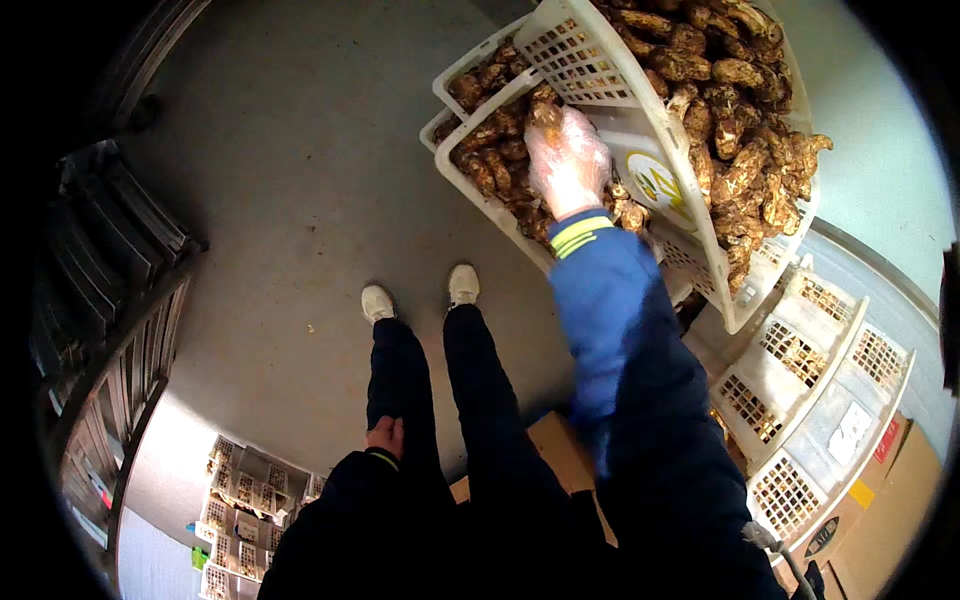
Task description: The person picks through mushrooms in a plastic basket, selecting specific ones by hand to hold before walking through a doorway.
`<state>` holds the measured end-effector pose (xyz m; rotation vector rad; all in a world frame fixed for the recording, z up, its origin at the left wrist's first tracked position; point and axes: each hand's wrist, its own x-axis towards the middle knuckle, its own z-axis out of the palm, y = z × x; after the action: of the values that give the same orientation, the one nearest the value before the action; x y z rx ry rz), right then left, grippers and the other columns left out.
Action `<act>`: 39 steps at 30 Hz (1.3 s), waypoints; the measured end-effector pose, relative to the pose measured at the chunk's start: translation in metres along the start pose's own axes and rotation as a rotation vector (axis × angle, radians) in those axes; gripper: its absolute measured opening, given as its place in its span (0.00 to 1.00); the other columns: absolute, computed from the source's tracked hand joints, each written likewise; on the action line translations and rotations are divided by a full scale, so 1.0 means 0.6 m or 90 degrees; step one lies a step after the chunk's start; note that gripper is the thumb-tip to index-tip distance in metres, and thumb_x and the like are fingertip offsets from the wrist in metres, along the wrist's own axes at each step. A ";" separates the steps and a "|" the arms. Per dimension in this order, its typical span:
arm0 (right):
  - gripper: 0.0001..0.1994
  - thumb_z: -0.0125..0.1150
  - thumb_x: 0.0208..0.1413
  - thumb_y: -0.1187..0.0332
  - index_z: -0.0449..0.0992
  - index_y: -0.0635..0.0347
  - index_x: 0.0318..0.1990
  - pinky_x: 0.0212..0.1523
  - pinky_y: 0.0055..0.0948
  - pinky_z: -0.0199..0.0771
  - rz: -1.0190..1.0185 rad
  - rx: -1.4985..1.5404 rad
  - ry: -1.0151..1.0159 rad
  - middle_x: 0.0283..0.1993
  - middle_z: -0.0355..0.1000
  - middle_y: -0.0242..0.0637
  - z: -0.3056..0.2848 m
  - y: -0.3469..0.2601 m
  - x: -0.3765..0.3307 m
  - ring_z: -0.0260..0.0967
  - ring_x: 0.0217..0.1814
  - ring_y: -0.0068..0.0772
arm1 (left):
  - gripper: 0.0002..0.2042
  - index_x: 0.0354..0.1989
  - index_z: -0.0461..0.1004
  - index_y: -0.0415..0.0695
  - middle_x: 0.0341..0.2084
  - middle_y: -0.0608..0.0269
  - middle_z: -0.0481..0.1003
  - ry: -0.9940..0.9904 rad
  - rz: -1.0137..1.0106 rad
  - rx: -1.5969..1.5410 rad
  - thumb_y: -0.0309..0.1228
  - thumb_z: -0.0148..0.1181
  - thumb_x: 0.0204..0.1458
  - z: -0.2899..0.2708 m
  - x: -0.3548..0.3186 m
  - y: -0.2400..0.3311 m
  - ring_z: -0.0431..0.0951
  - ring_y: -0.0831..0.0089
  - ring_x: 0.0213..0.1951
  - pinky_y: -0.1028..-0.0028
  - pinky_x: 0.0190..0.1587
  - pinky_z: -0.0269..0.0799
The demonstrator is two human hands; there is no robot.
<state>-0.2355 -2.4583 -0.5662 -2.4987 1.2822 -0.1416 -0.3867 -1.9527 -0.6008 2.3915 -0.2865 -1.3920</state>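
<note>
My right hand (568,160), in a thin clear plastic glove, reaches into a white plastic crate (490,208) of knobbly brown mushrooms (487,170). Its fingers are closed around one brown mushroom (544,116), partly covered by the hand. Above and to the right, a larger white crate (690,165) is heaped with more of these mushrooms (745,110), and its near wall leans beside my hand. My left hand (386,436) hangs by my left thigh, its fingers curled, with nothing visible in them.
Stacked white slatted crates (790,350) stand at the right beside a cardboard box (885,510). More crates (245,500) are at the lower left. Dark racks (120,220) line the left side. My shoes (463,284) stand on the grey floor (290,190).
</note>
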 end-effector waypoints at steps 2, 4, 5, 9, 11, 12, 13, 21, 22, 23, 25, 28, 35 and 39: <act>0.17 0.61 0.44 0.64 0.70 0.61 0.42 0.40 0.45 0.70 0.042 0.013 0.026 0.37 0.71 0.54 0.037 -0.018 0.015 0.70 0.39 0.55 | 0.11 0.25 0.68 0.44 0.18 0.46 0.71 0.000 -0.015 0.005 0.38 0.54 0.52 -0.006 -0.004 0.011 0.72 0.46 0.24 0.56 0.25 0.67; 0.18 0.62 0.42 0.62 0.70 0.61 0.40 0.41 0.45 0.70 0.159 0.069 0.027 0.35 0.72 0.53 0.052 -0.036 0.018 0.70 0.39 0.56 | 0.11 0.25 0.68 0.44 0.18 0.45 0.70 0.000 -0.023 0.001 0.38 0.54 0.52 -0.008 -0.005 0.014 0.72 0.45 0.24 0.56 0.25 0.66; 0.19 0.64 0.41 0.61 0.70 0.62 0.40 0.40 0.45 0.70 0.191 0.086 0.042 0.34 0.73 0.52 0.044 -0.048 0.016 0.70 0.37 0.56 | 0.11 0.25 0.68 0.44 0.17 0.45 0.70 -0.002 -0.022 -0.006 0.38 0.54 0.52 -0.006 -0.008 0.012 0.72 0.45 0.24 0.55 0.25 0.66; 0.21 0.66 0.39 0.59 0.70 0.60 0.39 0.39 0.46 0.70 0.144 0.097 0.101 0.35 0.73 0.52 0.066 -0.018 0.016 0.71 0.37 0.56 | 0.11 0.25 0.67 0.43 0.17 0.44 0.70 0.027 0.000 0.016 0.38 0.54 0.52 0.000 -0.012 0.008 0.72 0.45 0.24 0.55 0.25 0.66; 0.21 0.66 0.39 0.59 0.70 0.60 0.39 0.39 0.46 0.70 0.159 0.057 0.098 0.35 0.72 0.52 0.067 -0.019 0.015 0.71 0.37 0.55 | 0.11 0.26 0.67 0.43 0.18 0.44 0.70 0.017 -0.013 0.012 0.38 0.54 0.52 0.001 -0.012 0.008 0.72 0.45 0.25 0.55 0.25 0.66; 0.21 0.66 0.39 0.59 0.70 0.59 0.39 0.39 0.47 0.70 0.171 0.038 0.092 0.36 0.72 0.52 0.068 -0.025 0.012 0.71 0.37 0.55 | 0.11 0.26 0.67 0.43 0.18 0.44 0.70 0.012 -0.020 0.011 0.38 0.54 0.52 0.000 -0.012 0.008 0.72 0.45 0.25 0.55 0.26 0.66; 0.21 0.66 0.39 0.59 0.70 0.59 0.39 0.38 0.47 0.70 0.184 0.019 0.087 0.36 0.72 0.51 0.067 -0.027 0.011 0.71 0.37 0.54 | 0.11 0.26 0.68 0.43 0.18 0.46 0.70 0.003 -0.040 -0.007 0.38 0.54 0.52 0.000 -0.011 0.008 0.72 0.46 0.25 0.55 0.26 0.65; 0.18 0.64 0.39 0.56 0.72 0.54 0.36 0.39 0.41 0.70 0.079 -0.014 -0.003 0.34 0.74 0.45 -0.038 -0.020 -0.057 0.71 0.36 0.51 | 0.11 0.26 0.68 0.43 0.20 0.43 0.71 0.003 -0.004 -0.025 0.38 0.53 0.52 0.002 -0.004 0.005 0.73 0.45 0.26 0.56 0.27 0.68; 0.17 0.64 0.39 0.56 0.72 0.54 0.36 0.38 0.42 0.71 0.051 0.021 -0.058 0.32 0.74 0.46 -0.040 -0.007 -0.074 0.71 0.35 0.51 | 0.11 0.26 0.68 0.43 0.20 0.43 0.71 -0.002 -0.029 -0.024 0.38 0.53 0.52 -0.002 -0.006 0.008 0.72 0.44 0.26 0.56 0.27 0.68; 0.17 0.64 0.39 0.56 0.71 0.54 0.36 0.36 0.43 0.72 0.025 0.045 -0.106 0.30 0.73 0.46 -0.052 0.011 -0.089 0.71 0.34 0.51 | 0.11 0.26 0.68 0.43 0.20 0.43 0.71 -0.013 -0.044 -0.029 0.38 0.53 0.52 -0.007 -0.004 0.020 0.72 0.44 0.26 0.56 0.27 0.67; 0.18 0.65 0.38 0.56 0.74 0.53 0.36 0.36 0.40 0.72 -0.029 0.084 -0.140 0.31 0.74 0.45 -0.058 0.044 -0.111 0.71 0.35 0.50 | 0.11 0.26 0.68 0.43 0.20 0.42 0.71 -0.033 -0.086 -0.043 0.38 0.53 0.52 -0.006 -0.005 0.014 0.72 0.44 0.27 0.55 0.27 0.67; 0.19 0.65 0.38 0.56 0.74 0.55 0.38 0.36 0.39 0.71 0.008 0.067 -0.180 0.32 0.73 0.45 -0.068 0.008 -0.077 0.70 0.35 0.50 | 0.11 0.26 0.68 0.43 0.20 0.42 0.71 -0.053 -0.085 -0.053 0.38 0.53 0.52 0.002 -0.007 -0.011 0.72 0.44 0.27 0.55 0.27 0.66; 0.27 0.65 0.38 0.57 0.72 0.58 0.48 0.52 0.36 0.65 0.076 0.042 -0.200 0.45 0.71 0.50 0.020 -0.029 0.025 0.67 0.50 0.49 | 0.11 0.25 0.68 0.43 0.18 0.45 0.71 -0.002 -0.010 0.017 0.37 0.54 0.51 -0.022 -0.001 0.031 0.72 0.45 0.25 0.54 0.27 0.66; 0.29 0.69 0.34 0.58 0.72 0.57 0.48 0.50 0.34 0.67 0.091 0.147 -0.236 0.44 0.72 0.49 0.032 -0.009 0.032 0.69 0.47 0.45 | 0.11 0.25 0.68 0.43 0.19 0.45 0.71 -0.013 -0.024 0.003 0.37 0.54 0.52 -0.016 -0.004 0.022 0.72 0.45 0.25 0.56 0.26 0.67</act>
<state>-0.2155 -2.4663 -0.5839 -2.1071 1.2038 0.1888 -0.3796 -1.9618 -0.5892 2.3993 -0.2505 -1.4342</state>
